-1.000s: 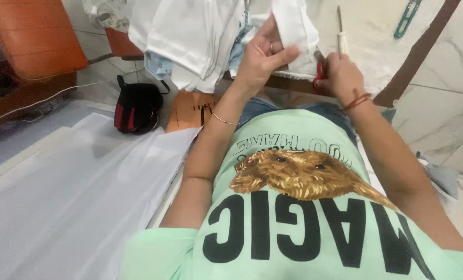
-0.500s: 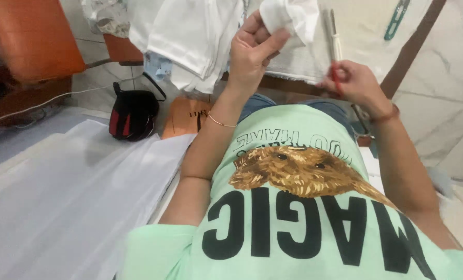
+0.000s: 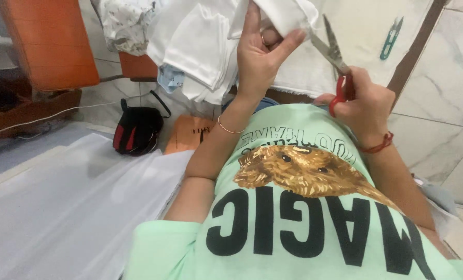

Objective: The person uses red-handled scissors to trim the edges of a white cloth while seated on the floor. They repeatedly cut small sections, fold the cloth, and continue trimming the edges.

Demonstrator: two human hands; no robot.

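Spreading across the lower left, a wide sheet of pale white fabric lay flat on the floor, and above it a heap of folded white cloth hung over the edge of the cream-covered surface. An orange chair stood at the left, with a black and red bag on the floor near it. The left hand was raised with its grip pinching a small folded piece of white cloth between thumb and fingers. The right hand had its grip closed through the red loops of a pair of red-handled steel scissors, blades parted at the piece's edge. No cut showed in the piece, so the snipping looked barely begun. Small teal thread snips lay well apart on the surface.
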